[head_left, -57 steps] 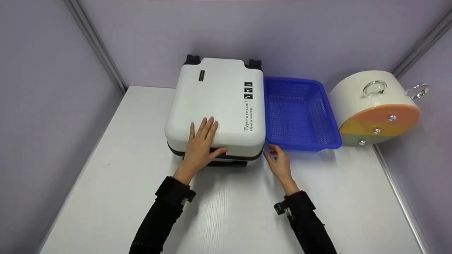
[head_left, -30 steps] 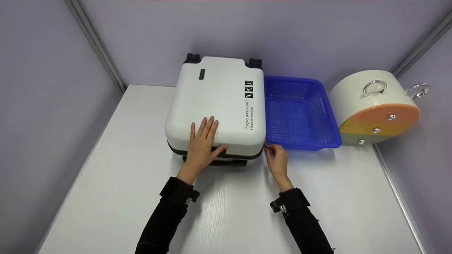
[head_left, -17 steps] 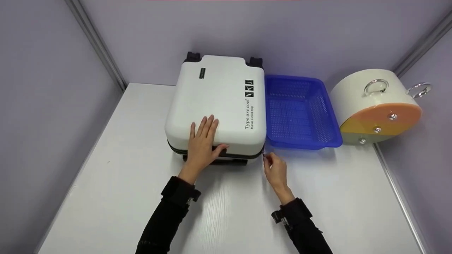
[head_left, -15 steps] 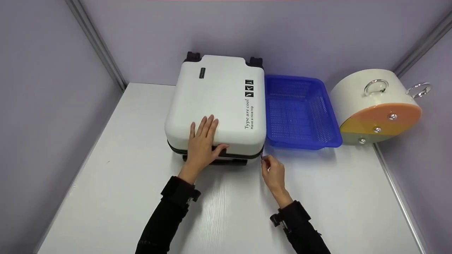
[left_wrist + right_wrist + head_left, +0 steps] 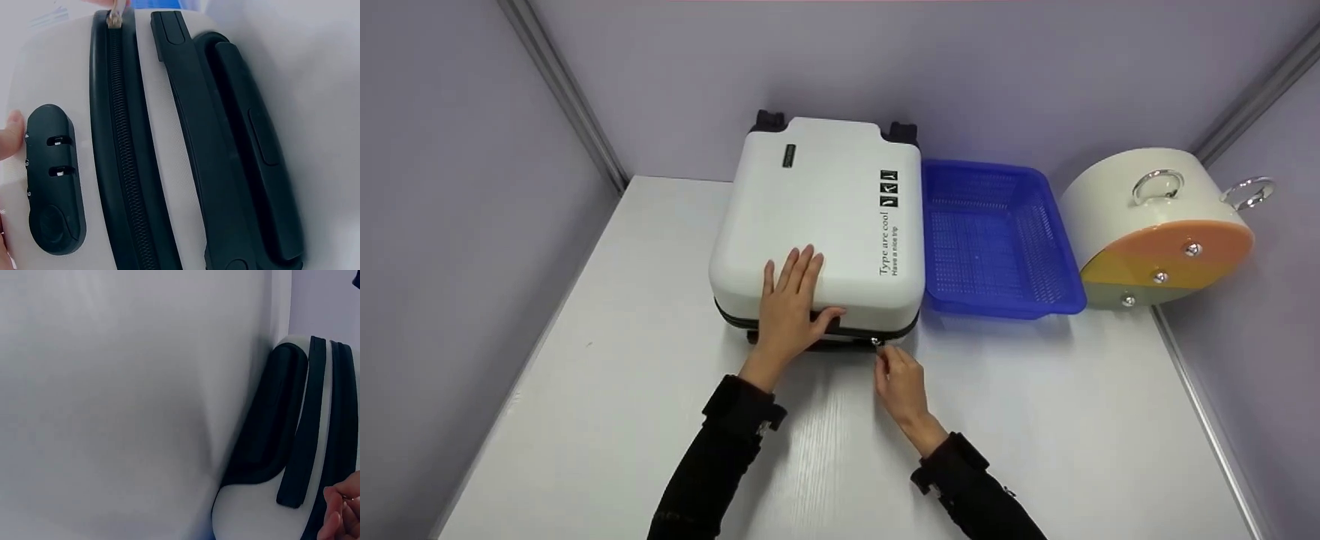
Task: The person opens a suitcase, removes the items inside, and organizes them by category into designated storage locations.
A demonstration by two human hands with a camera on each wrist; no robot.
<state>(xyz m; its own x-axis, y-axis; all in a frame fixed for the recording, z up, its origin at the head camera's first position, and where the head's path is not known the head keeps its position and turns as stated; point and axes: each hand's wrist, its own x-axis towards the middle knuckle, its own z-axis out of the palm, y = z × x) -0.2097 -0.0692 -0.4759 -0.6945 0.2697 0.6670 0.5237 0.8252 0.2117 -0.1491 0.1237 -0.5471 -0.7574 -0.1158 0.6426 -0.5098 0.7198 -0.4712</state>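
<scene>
A white hard-shell suitcase (image 5: pixel 832 202) lies flat on the table with its wheels to the back wall. My left hand (image 5: pixel 787 315) rests on its top near the front edge, fingers spread and straight. My right hand (image 5: pixel 901 386) pinches a zipper pull (image 5: pixel 116 12) at the suitcase's front side, right of the middle. In the left wrist view the zipper (image 5: pixel 126 152) runs in a black band, its teeth meshed below the slider. Beside it are a black combination lock (image 5: pixel 56 180), touched by my left thumb, and a black carry handle (image 5: pixel 197 135).
A blue plastic basket (image 5: pixel 1069 300) stands against the suitcase's right side. Further right is a cream rounded drawer box (image 5: pixel 1110 187) with orange, yellow and green fronts and metal ring handles. Grey-lilac walls (image 5: pixel 997 67) border the white table (image 5: pixel 630 390).
My right hand took hold of the zipper pull at the suitcase's right front corner. It has drawn it round the corner and leftward along the front. My left hand has stayed in place.
</scene>
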